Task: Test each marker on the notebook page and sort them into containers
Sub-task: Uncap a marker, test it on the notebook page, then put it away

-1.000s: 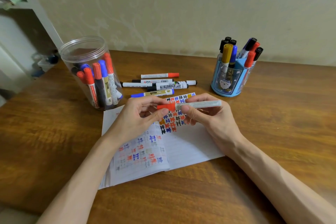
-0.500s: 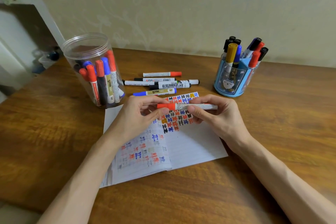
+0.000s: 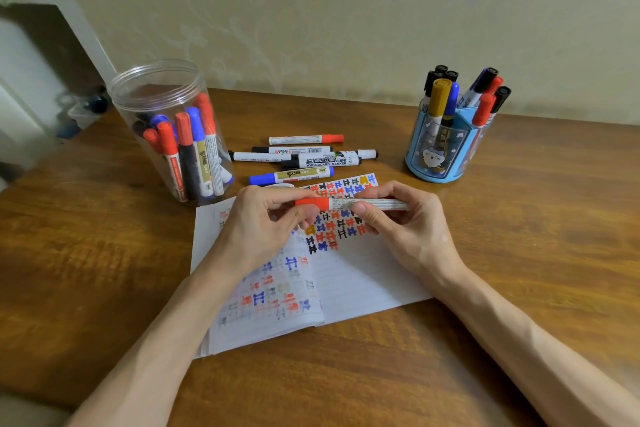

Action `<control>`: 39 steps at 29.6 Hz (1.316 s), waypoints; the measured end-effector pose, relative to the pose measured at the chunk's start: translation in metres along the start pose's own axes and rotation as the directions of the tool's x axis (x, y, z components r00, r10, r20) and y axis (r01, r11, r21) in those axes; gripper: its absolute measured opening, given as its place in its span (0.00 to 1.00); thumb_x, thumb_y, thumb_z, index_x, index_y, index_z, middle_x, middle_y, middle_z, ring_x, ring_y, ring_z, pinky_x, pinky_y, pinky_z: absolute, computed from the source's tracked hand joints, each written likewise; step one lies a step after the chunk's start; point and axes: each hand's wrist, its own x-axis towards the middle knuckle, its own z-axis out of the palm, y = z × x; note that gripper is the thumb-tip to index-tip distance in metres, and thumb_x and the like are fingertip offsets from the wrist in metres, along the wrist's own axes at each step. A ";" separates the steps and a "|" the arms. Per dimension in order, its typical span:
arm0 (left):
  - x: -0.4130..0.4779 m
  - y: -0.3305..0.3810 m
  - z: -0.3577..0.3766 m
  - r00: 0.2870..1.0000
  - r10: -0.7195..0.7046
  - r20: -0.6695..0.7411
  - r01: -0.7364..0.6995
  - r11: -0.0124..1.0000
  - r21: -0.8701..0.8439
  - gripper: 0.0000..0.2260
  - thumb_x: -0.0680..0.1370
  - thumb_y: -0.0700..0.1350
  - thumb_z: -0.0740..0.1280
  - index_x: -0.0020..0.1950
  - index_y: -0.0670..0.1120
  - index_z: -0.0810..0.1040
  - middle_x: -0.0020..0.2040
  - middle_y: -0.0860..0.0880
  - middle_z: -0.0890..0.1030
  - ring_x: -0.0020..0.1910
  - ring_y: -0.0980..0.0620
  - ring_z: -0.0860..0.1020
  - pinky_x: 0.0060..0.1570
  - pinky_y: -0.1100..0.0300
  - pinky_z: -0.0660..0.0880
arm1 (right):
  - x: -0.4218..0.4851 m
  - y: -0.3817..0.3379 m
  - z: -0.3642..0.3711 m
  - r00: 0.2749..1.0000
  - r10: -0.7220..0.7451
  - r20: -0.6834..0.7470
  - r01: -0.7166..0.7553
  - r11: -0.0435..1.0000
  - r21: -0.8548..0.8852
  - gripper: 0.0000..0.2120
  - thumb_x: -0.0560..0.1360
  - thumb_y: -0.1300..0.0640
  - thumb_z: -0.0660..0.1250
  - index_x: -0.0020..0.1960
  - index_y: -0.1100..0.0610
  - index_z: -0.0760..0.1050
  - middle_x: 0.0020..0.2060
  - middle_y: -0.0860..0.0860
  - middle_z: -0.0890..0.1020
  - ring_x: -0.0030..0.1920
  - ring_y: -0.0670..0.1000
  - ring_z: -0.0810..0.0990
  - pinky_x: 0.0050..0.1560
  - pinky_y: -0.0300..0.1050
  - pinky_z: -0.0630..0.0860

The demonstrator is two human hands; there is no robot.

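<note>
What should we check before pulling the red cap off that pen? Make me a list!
1. Left hand pinches the red cap: ok.
2. Right hand grips the white barrel: ok.
3. Marker is held over the notebook page: ok.
4. Bare paper for a test mark: ok, at the lower right.
5. Clear jar open on top: ok.
6. Room in the blue holder: cannot tell.

Head-worn, facing forward-down, close over table [image 3: 540,239]
</note>
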 end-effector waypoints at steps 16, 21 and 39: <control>0.001 0.008 -0.011 0.994 0.096 -0.047 -0.104 0.968 -0.227 0.08 0.78 0.44 0.73 0.55 0.43 0.84 0.50 0.50 0.86 0.54 0.48 0.84 0.52 0.59 0.81 | -0.002 0.007 0.003 0.983 -0.072 0.167 0.083 0.995 -0.057 0.09 0.75 0.58 0.77 0.55 0.56 0.85 0.50 0.48 0.88 0.49 0.52 0.88 0.50 0.51 0.85; 0.005 0.031 -0.029 0.974 0.150 -0.169 -0.196 0.933 -0.301 0.10 0.80 0.41 0.71 0.59 0.38 0.82 0.53 0.46 0.86 0.56 0.49 0.85 0.57 0.61 0.79 | -0.002 0.005 0.007 0.966 -0.093 0.240 0.169 0.932 -0.320 0.15 0.76 0.52 0.77 0.62 0.47 0.82 0.56 0.40 0.85 0.56 0.40 0.83 0.58 0.40 0.82; 0.047 0.059 -0.165 0.710 0.306 -0.634 -0.417 0.909 -0.028 0.13 0.83 0.39 0.69 0.67 0.38 0.75 0.54 0.42 0.86 0.52 0.46 0.86 0.56 0.54 0.82 | 0.022 -0.002 0.045 0.942 -0.135 0.307 0.257 0.878 -0.404 0.11 0.79 0.50 0.73 0.60 0.39 0.80 0.53 0.35 0.83 0.55 0.35 0.81 0.51 0.28 0.75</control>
